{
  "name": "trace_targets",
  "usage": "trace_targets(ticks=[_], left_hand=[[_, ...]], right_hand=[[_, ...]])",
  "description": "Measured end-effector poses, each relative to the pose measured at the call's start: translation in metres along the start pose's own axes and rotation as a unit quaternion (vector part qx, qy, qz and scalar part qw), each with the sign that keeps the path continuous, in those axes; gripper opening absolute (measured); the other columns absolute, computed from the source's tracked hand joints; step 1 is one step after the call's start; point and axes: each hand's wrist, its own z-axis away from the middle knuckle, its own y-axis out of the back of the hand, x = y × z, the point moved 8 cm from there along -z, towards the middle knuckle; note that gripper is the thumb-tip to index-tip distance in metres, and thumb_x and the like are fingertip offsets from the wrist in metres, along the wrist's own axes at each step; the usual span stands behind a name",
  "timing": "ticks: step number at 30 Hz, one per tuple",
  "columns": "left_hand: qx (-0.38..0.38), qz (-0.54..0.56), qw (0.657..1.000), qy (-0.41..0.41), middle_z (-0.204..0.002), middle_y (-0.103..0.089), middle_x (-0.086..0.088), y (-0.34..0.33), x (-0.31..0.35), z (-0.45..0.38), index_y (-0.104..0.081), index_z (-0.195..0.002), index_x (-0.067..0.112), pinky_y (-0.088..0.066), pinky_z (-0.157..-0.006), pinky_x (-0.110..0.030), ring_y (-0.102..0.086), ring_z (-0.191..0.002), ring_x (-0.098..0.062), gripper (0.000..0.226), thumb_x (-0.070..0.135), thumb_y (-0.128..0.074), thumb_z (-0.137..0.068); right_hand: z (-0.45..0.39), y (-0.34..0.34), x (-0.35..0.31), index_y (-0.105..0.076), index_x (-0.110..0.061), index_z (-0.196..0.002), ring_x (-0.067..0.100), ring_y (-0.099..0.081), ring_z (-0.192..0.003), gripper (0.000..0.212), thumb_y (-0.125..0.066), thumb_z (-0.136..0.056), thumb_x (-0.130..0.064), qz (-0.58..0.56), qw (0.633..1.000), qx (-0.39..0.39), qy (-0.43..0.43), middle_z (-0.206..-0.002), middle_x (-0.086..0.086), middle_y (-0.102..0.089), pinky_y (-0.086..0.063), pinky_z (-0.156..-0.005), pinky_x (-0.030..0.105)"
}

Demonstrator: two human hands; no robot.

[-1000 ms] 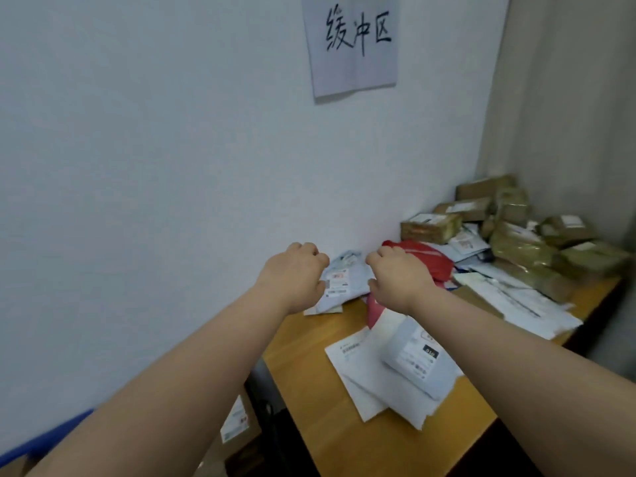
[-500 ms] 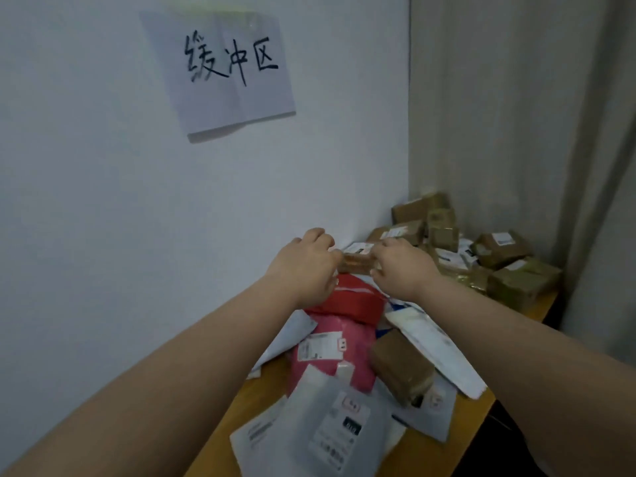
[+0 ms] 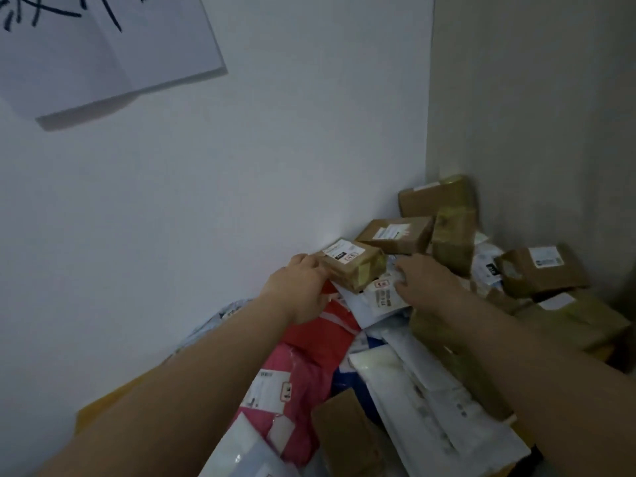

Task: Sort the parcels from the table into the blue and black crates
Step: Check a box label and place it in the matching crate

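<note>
**Now reaching for a small taped box at the back of the parcel pile**

Seen from a head-worn camera, 2 bare forearms stretch over a wooden table (image 3: pixel 103 404) heaped with parcels. Neither the blue nor the black crate is in view.

At the table's back edge, against the white wall (image 3: pixel 241 201), a small brown box (image 3: pixel 352 265) with a white label sits atop other parcels. The left hand (image 3: pixel 299 287) touches the box's near-left end; its fingers curl toward the box, but whether they grip it cannot be told. The right hand (image 3: pixel 425 284) lies just right of the box, fingers spread and relaxed on a white mailer bag (image 3: pixel 382 297) beneath it, holding nothing.

More taped brown boxes (image 3: pixel 395 234) crowd the back right corner. Red and pink mailer bags (image 3: pixel 303 370) lie under the left forearm, and white envelopes (image 3: pixel 430 401) under the right. A handwritten paper sign (image 3: pixel 103 46) hangs on the wall.

To do this step well, I would close both hands on opposite ends of the small box and lift it straight up, so the slippery bags underneath are not dragged off the pile, then read the label before choosing a crate.
</note>
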Motion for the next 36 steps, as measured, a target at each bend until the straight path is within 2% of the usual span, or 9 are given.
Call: trace_targets(ticks=[10, 14, 18, 22, 25, 28, 30, 32, 36], left_hand=[[-0.066, 0.074, 0.992, 0.076, -0.139, -0.043, -0.01, -0.069, -0.011, -0.096, -0.043, -0.141, 0.015, -0.037, -0.105, -0.041, -0.034, -0.132, -0.028, 0.053, 0.04, -0.05, -0.094], [-0.087, 0.143, 0.98, 0.107, -0.133, -0.046, -0.013, -0.105, -0.018, -0.125, -0.051, -0.13, 0.011, -0.04, -0.101, -0.042, -0.042, -0.124, -0.031, 0.045, 0.04, -0.048, -0.096], [-0.096, 0.197, 0.965, 0.142, -0.128, -0.049, -0.017, -0.136, -0.032, -0.151, -0.055, -0.12, 0.006, -0.04, -0.101, -0.042, -0.045, -0.121, -0.033, 0.043, 0.041, -0.047, -0.097], [-0.104, 0.296, 0.936, 0.159, -0.14, -0.045, -0.014, -0.163, -0.036, -0.174, -0.045, -0.139, 0.009, -0.036, -0.108, -0.043, -0.041, -0.13, -0.03, 0.054, 0.045, -0.045, -0.098], [-0.106, 0.402, 0.893, 0.174, -0.142, -0.045, -0.011, -0.174, -0.03, -0.181, -0.039, -0.143, 0.006, -0.037, -0.11, -0.04, -0.042, -0.132, -0.027, 0.058, 0.042, -0.048, -0.098], [-0.051, 0.5, 0.838, 0.212, -0.119, -0.058, -0.001, -0.171, -0.035, -0.172, -0.051, -0.131, 0.006, -0.045, -0.093, -0.026, -0.056, -0.113, -0.02, 0.039, 0.03, -0.05, -0.1], [-0.009, 0.502, 0.827, 0.252, -0.116, -0.061, -0.003, -0.167, -0.05, -0.159, -0.052, -0.126, 0.003, -0.047, -0.089, -0.027, -0.058, -0.105, -0.018, 0.037, 0.029, -0.051, -0.1], [0.022, 0.489, 0.82, 0.296, -0.117, -0.063, -0.009, -0.163, -0.066, -0.143, -0.051, -0.124, 0.0, -0.05, -0.089, -0.034, -0.061, -0.107, -0.023, 0.04, 0.031, -0.053, -0.098], [0.073, 0.444, 0.835, 0.316, -0.099, -0.064, -0.01, -0.134, -0.087, -0.105, -0.057, -0.108, 0.0, -0.039, -0.067, -0.022, -0.061, -0.094, -0.027, 0.04, 0.038, -0.058, -0.095]], right_hand=[[-0.103, -0.06, 0.039, -0.054, -0.016, -0.113, 0.022, -0.057, -0.106, 0.024, -0.05, -0.097, -0.033, -0.063, 0.997, -0.039, -0.011, -0.115, 0.005, -0.061, -0.049, -0.091, 0.038], [-0.134, -0.088, 0.049, -0.053, -0.014, -0.113, 0.026, -0.057, -0.108, 0.025, -0.051, -0.098, -0.034, -0.101, 0.993, -0.045, -0.042, -0.113, 0.008, -0.061, -0.049, -0.091, 0.041], [-0.167, -0.109, 0.053, -0.046, -0.008, -0.129, 0.031, -0.05, -0.119, 0.041, -0.049, -0.098, -0.036, -0.126, 0.989, -0.033, -0.065, -0.13, 0.014, -0.052, -0.043, -0.096, 0.041], [-0.186, -0.134, 0.052, -0.027, -0.008, -0.148, 0.033, -0.037, -0.135, 0.059, -0.048, -0.099, -0.035, -0.17, 0.98, -0.054, -0.084, -0.152, 0.014, -0.032, -0.035, -0.107, 0.045], [-0.192, -0.143, 0.054, -0.041, -0.008, -0.136, 0.032, -0.047, -0.124, 0.047, -0.046, -0.099, -0.038, -0.205, 0.972, -0.042, -0.11, -0.137, 0.015, -0.047, -0.041, -0.096, 0.041], [-0.186, -0.144, 0.048, -0.06, -0.01, -0.122, 0.031, -0.055, -0.109, 0.044, -0.042, -0.1, -0.043, -0.222, 0.968, -0.052, -0.11, -0.124, 0.015, -0.054, -0.046, -0.089, 0.037], [-0.18, -0.141, 0.036, -0.067, -0.008, -0.115, 0.028, -0.058, -0.104, 0.037, -0.045, -0.1, -0.035, -0.254, 0.963, -0.05, -0.076, -0.119, 0.013, -0.059, -0.047, -0.086, 0.033], [-0.17, -0.135, 0.024, -0.069, -0.003, -0.104, 0.025, -0.059, -0.096, 0.031, -0.048, -0.1, -0.027, -0.267, 0.961, -0.047, -0.057, -0.103, 0.009, -0.061, -0.044, -0.072, 0.027], [-0.143, -0.112, -0.006, -0.059, 0.005, -0.081, 0.016, -0.053, -0.068, 0.031, -0.05, -0.099, -0.018, -0.304, 0.952, -0.016, -0.032, -0.074, 0.005, -0.056, -0.035, -0.057, 0.028]])
